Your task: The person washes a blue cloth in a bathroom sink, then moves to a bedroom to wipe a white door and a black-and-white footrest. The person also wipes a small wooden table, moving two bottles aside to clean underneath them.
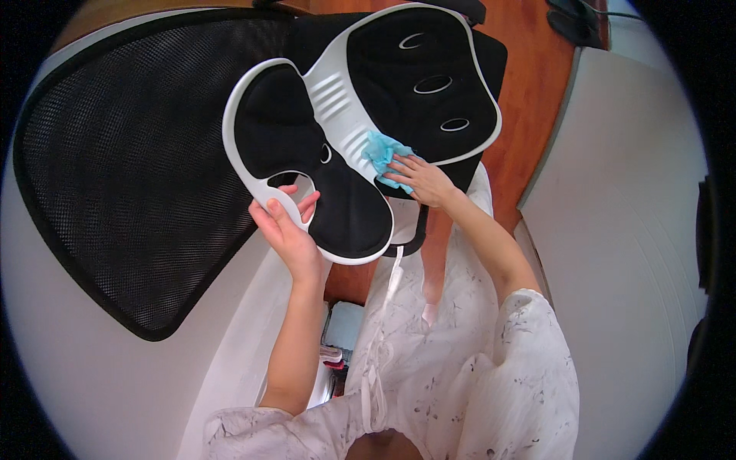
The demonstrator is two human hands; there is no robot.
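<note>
A posture seat cushion (359,112) has a white plastic shell and black fabric pads, with oval holes in the pads. My left hand (284,230) grips the shell's lower left rim, its fingers passing through the handle opening and the thumb on top. Under the fingers of my right hand (420,178), a crumpled light-blue cloth (384,152) lies against the ribbed white middle of the shell, at its lower right edge. Part of the cloth is hidden by the hand. The seat is tilted over a black surface (491,63).
A large black mesh panel (138,149) with a dark rim lies at the left. Reddish wood flooring (532,98) shows at the right, beside a pale panel (621,190). Dark objects (575,23) sit at the top right. A light-blue item (345,325) is low between the legs.
</note>
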